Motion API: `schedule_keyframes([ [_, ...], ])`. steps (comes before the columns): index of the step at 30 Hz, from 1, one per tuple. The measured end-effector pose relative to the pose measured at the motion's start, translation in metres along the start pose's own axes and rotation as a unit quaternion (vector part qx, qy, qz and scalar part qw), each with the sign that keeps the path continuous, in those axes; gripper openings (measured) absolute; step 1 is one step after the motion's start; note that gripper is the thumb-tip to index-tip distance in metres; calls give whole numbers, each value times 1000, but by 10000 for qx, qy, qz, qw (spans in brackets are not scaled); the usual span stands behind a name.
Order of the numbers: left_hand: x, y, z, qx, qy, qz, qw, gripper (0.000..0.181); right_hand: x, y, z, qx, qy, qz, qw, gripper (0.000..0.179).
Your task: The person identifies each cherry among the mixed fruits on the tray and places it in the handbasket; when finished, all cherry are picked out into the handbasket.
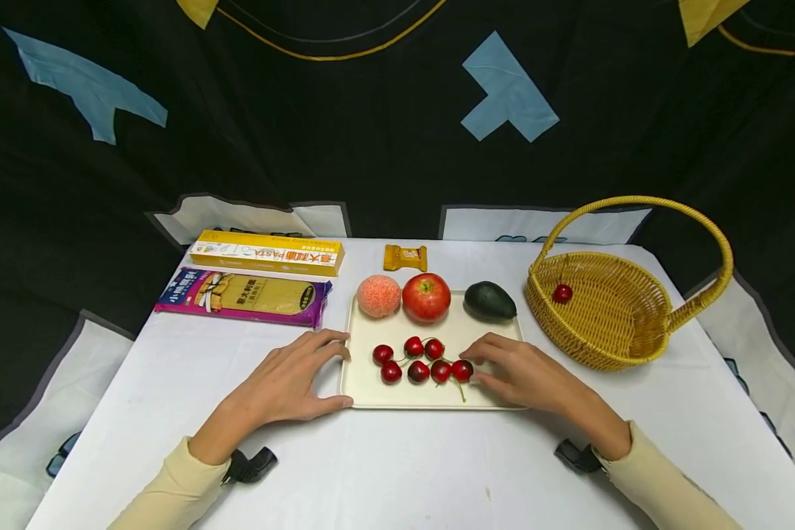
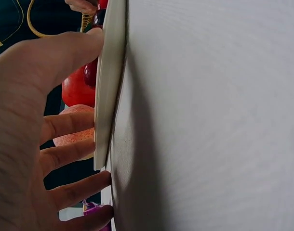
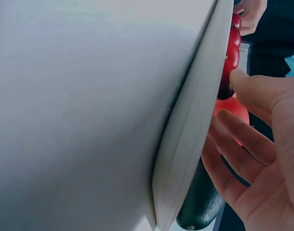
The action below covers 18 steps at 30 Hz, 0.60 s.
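A cream rectangular tray [image 1: 371, 397] carries several dark red cherries [image 1: 419, 372], some with green stems, in front of a pink textured ball-shaped fruit [image 1: 379, 296], a red apple [image 1: 427, 297] and a dark green avocado [image 1: 489, 302]. My left hand [image 1: 296, 377] has its fingers spread, thumb and fingertips touching the tray's left edge. At the right end of the cherries, my right hand [image 1: 523, 368] has thumb and forefinger around a dark cherry [image 3: 226, 89]. The thumb meets that cherry, while a gap shows between thumb and fingers in the right wrist view.
A yellow woven basket [image 1: 570, 340] with a tall handle stands right of the tray, one cherry [image 1: 562, 294] inside. Back left lie a yellow pasta box [image 1: 265, 252] and a purple noodle packet [image 1: 244, 296]. Behind the tray is a small orange-brown wrapped snack [image 1: 405, 258].
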State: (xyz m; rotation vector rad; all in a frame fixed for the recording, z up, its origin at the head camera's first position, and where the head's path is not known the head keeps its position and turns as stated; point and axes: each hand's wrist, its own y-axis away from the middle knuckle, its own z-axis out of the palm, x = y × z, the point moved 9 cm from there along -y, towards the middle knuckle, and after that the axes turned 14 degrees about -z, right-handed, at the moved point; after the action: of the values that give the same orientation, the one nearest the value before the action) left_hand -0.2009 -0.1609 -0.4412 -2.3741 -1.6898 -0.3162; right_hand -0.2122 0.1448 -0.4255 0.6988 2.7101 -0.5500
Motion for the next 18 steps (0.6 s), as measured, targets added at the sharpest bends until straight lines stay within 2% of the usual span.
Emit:
schedule_keyframes([
  [8, -2, -1, 0, -74, -18, -63, 10000, 63, -5, -7, 6, -255, -15, -188, 9995, 28],
  [13, -1, -1, 0, -76, -52, -67, 9999, 64, -6, -10, 7, -228, -38, -311, 9992, 28],
  [18, -1, -1, 1, -109, -21, -76, 9999, 64, -3, -9, 6, -187, -25, -256, 9995, 27],
])
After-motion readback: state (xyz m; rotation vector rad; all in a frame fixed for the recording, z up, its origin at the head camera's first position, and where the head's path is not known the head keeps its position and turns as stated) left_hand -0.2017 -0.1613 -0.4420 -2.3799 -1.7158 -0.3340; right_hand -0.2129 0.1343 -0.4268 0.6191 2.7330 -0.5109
